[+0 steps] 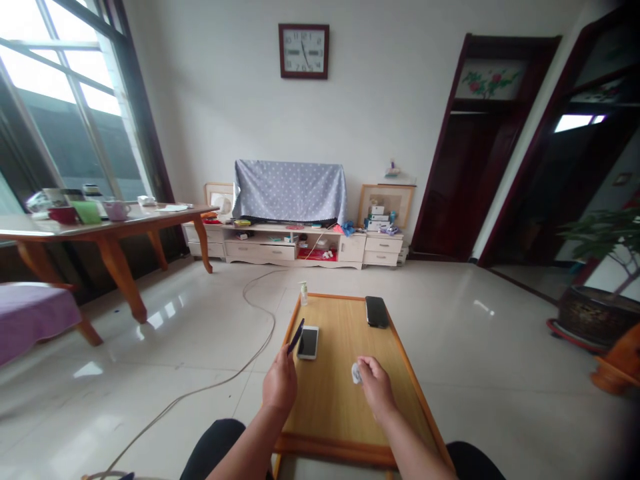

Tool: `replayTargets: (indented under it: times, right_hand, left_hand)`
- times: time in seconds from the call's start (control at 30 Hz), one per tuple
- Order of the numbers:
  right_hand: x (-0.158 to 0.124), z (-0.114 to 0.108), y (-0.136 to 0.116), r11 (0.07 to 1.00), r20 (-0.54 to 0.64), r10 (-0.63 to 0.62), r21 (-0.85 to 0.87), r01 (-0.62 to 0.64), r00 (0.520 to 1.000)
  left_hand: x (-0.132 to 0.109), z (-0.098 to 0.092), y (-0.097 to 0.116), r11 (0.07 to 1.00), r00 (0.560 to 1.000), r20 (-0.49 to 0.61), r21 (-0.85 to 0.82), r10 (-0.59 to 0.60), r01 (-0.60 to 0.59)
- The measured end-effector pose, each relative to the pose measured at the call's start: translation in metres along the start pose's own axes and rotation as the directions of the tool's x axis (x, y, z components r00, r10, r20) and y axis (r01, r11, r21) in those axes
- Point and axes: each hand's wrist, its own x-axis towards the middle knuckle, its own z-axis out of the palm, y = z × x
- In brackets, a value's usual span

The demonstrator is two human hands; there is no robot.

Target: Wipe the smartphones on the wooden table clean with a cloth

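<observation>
My left hand (280,383) is closed on a thin dark purple phone case (295,335), held up on edge at the left rim of a low wooden table (345,413). Just right of it a white phone (308,342) lies flat on the table. My right hand (375,387) is closed on a small white crumpled cloth (356,373) pressed to the tabletop. A black phone (377,311) lies at the far right end. A small clear bottle (303,293) stands at the far left corner.
A white cable (250,300) snakes over the tiled floor left of the table. A long wooden table (105,230) with cups stands at left, a TV cabinet (295,247) under a covered screen at the back wall, a potted plant (600,293) at right.
</observation>
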Motion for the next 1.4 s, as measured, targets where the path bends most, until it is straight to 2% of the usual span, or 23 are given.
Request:
replayTargets:
  times: [0.17,0.23,0.43,0.57,0.7,0.77,0.83,0.93,1.03,1.2,1.33,1.4]
  right_hand:
    - [-0.003,-0.001,-0.003,1.000,-0.008,0.019,0.019,-0.018,1.000]
    - [-0.004,-0.003,-0.003,0.999,-0.018,0.042,0.036,-0.041,0.999]
    - [-0.009,-0.016,-0.003,0.988,-0.092,0.100,0.130,-0.088,0.991]
    - [-0.018,-0.031,-0.003,0.989,-0.139,0.083,0.130,-0.065,0.987]
    - [-0.025,-0.046,-0.004,1.000,-0.203,0.015,0.012,-0.013,0.979]
    - [-0.026,-0.051,-0.004,0.997,-0.214,-0.035,-0.077,0.019,0.976]
    - [-0.026,-0.053,-0.005,0.984,-0.199,-0.085,-0.170,0.051,0.976]
    - [-0.026,-0.048,-0.007,0.954,-0.128,-0.143,-0.283,0.103,0.981]
    - [-0.025,-0.037,-0.010,0.924,-0.045,-0.177,-0.350,0.151,0.983]
    - [-0.019,-0.025,-0.014,0.900,0.009,-0.169,-0.406,0.158,0.986]
    - [-0.016,-0.027,-0.015,0.885,0.026,-0.152,-0.442,0.147,0.988]
    - [-0.018,-0.031,-0.017,0.868,0.019,-0.166,-0.472,0.155,0.986]
  left_hand:
    - [-0.024,-0.006,0.012,0.965,0.988,-0.128,-0.235,0.092,-0.120]
    - [-0.035,-0.004,0.016,0.948,0.981,-0.140,-0.270,0.137,-0.171]
    - [-0.056,0.014,0.021,0.916,0.937,-0.006,-0.210,0.348,-0.342]
    - [-0.063,0.030,0.020,0.859,0.860,0.056,-0.116,0.507,-0.499]
    - [-0.071,0.034,0.021,0.733,0.724,0.137,-0.033,0.676,-0.679]
    - [-0.076,0.032,0.023,0.691,0.677,0.182,-0.027,0.713,-0.722]
    - [-0.079,0.028,0.025,0.680,0.655,0.238,-0.037,0.717,-0.732]
    - [-0.082,0.025,0.026,0.690,0.639,0.324,-0.062,0.698,-0.721]
    - [-0.082,0.023,0.025,0.711,0.642,0.365,-0.085,0.674,-0.698]
    - [-0.080,0.024,0.022,0.738,0.662,0.365,-0.117,0.654,-0.665]
    - [-0.081,0.024,0.021,0.726,0.653,0.354,-0.126,0.670,-0.676]
    - [-0.082,0.022,0.023,0.730,0.666,0.335,-0.115,0.667,-0.674]
